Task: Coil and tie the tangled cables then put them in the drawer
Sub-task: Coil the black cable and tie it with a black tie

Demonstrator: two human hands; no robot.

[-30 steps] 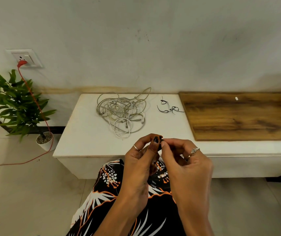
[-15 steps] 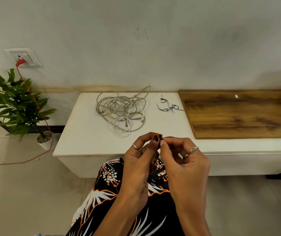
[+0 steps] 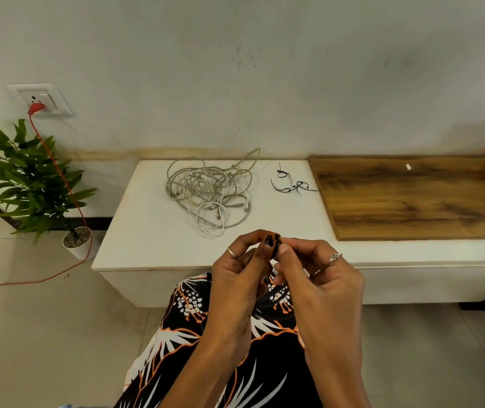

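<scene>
Cables [image 3: 210, 195] are heaped tangled at the far left of the surface [image 3: 147, 231], ties [image 3: 292, 184] just right. Near, a small dark item, too hidden to identify, is pinched between left hand [image 3: 239, 278] and right hand [image 3: 320, 278].

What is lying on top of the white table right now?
On the white table lie a tangle of pale cables, some small black ties and a wooden board. The hands hide part of its front edge.

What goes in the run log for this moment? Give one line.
left hand: pinches small dark item | right hand: pinches same | tangled cables: uncoiled on white table | black ties: beside them
</scene>
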